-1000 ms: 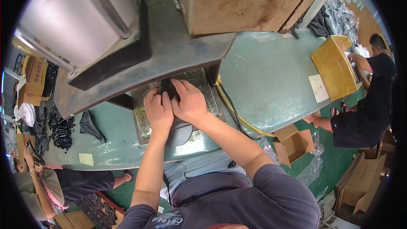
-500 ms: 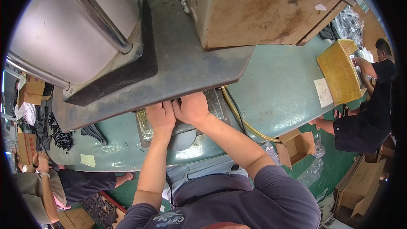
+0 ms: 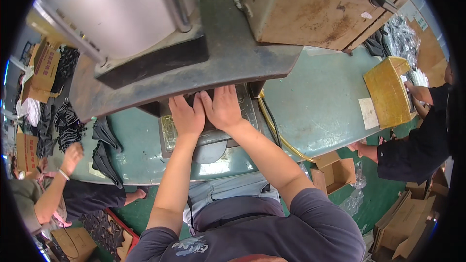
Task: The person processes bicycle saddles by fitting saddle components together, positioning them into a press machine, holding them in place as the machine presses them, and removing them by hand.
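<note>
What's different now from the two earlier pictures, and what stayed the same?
A second black piece now lies on the green table, nearer its front edge than the first black piece. At left, a co-worker's hand has moved rightward, out over the table. The camera view shifted slightly. The person's left hand and right hand stay side by side at the metal mould below the press plate.

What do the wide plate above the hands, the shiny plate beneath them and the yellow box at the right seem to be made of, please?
Wide plate: probably steel, dull and dark, with stained, worn patches. Shiny plate: perhaps metal; its bright, patchy reflections could come from a clear covering. Yellow box: possibly cardboard wrapped in tape, given its glossy, creased sides; the core is unclear.
</note>
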`<state>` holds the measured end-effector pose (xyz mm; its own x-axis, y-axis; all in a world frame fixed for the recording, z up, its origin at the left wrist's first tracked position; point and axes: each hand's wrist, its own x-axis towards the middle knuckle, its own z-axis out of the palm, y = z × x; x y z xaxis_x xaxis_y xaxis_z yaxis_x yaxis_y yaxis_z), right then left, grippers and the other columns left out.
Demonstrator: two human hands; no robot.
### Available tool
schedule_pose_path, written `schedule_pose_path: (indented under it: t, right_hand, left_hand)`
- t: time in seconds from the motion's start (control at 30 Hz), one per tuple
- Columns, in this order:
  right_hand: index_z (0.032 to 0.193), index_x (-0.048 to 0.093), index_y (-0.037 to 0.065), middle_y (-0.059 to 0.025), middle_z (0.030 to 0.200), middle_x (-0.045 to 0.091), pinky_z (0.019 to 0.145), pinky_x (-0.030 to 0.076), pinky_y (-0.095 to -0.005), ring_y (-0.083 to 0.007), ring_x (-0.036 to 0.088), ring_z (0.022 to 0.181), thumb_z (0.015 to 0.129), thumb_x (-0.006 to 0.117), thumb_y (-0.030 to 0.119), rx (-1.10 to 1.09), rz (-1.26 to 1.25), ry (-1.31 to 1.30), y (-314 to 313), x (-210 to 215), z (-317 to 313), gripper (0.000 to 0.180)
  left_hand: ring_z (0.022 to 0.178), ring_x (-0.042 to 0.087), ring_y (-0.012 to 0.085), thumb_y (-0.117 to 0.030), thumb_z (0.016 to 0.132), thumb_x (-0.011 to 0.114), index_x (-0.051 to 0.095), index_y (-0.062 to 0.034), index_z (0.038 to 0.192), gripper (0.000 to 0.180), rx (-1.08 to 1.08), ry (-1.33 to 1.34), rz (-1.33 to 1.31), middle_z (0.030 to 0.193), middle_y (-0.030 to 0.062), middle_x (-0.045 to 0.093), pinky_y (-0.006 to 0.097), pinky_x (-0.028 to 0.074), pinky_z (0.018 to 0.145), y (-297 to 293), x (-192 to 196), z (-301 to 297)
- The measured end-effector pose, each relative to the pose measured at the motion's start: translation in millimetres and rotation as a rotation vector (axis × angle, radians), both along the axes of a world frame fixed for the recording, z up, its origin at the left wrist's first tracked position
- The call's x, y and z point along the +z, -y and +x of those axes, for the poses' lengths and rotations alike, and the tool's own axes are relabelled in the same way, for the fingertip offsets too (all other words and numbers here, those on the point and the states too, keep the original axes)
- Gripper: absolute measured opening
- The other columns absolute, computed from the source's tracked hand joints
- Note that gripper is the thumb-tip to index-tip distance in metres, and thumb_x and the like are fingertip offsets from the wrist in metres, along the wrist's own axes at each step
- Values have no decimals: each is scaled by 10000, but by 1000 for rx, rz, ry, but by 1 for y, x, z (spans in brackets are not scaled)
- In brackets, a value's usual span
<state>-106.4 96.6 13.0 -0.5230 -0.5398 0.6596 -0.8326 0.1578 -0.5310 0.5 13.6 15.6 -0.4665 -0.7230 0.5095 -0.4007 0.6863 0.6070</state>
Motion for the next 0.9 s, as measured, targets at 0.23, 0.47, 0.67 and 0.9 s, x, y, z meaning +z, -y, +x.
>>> schedule_pose_path:
  t: [0.23,0.47,0.67,0.9]
  right_hand:
    - [1528,410,-127,-374,1471,525,1187,411,-549,-546,494,1384,1032,643,234,125,67,249,-26,13,0,656]
    - [1403,589,-12,-223,1400,613,1189,453,-571,-482,568,1337,683,650,-34,245,65,-214,-104,65,4,724]
    - [1514,407,-19,-104,1072,626,983,538,-410,-208,639,1062,935,747,77,312,-297,580,-147,-11,-16,678]
    - [1259,599,23,-31,840,677,591,512,-295,-90,611,681,903,784,98,-273,-111,911,-178,62,-91,407]
  left_hand:
    - [1179,619,444,-156,850,772,610,-19,1069,305,-138,30,83,1254,210,658,529,515,988,-4,5,17]
    - [950,659,128,-36,955,660,706,21,1078,143,-505,-287,1134,1111,43,734,290,524,869,-37,35,71]
    - [1189,688,220,-88,1060,666,649,-1,1214,178,-766,-434,913,1376,178,658,355,550,1019,-49,64,107]
    - [900,559,129,-32,988,730,638,-16,1327,352,414,-127,26,1177,74,641,299,506,809,49,-9,316]
